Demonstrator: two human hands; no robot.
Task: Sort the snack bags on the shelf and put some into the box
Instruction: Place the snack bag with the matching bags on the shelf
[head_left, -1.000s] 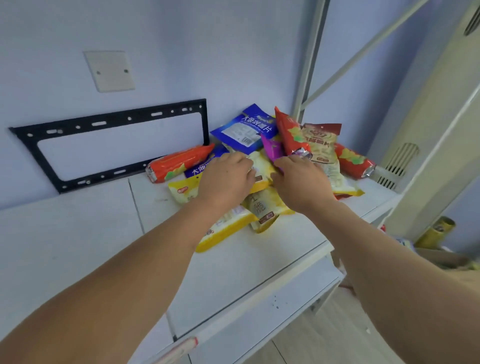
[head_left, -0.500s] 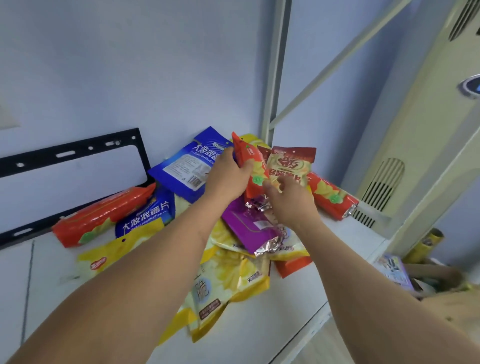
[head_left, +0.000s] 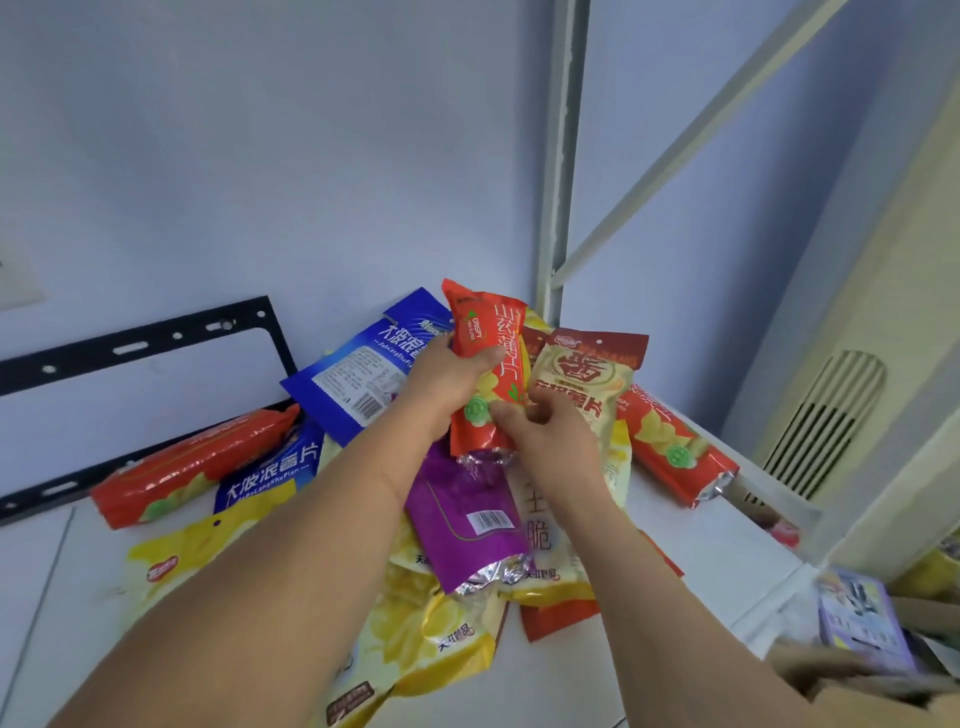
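Note:
A pile of snack bags lies on the white shelf (head_left: 727, 561) against the wall. My left hand (head_left: 444, 382) grips a tall orange-red chip bag (head_left: 488, 338) and holds it upright above the pile. My right hand (head_left: 545, 431) pinches the same bag's lower right edge. Under my hands lies a purple bag (head_left: 467, 519) on top of yellow bags (head_left: 431, 618). A cream and dark-red bag (head_left: 587, 374) leans just right of the held one. Blue bags (head_left: 353, 374) lean on the wall at the left. The cardboard box (head_left: 883, 691) shows at the bottom right corner, blurred.
Two more orange-red bags lie at the pile's sides, one left (head_left: 192, 462), one right (head_left: 670, 447). A black metal bracket (head_left: 140, 343) is fixed to the wall. A grey shelf post (head_left: 563, 156) rises behind the pile. A beige air conditioner (head_left: 857, 389) stands to the right.
My left hand moved from the yellow bags up to the orange-red bag, closed round it and lifted it higher. My right hand followed to its lower edge. The camera came closer.

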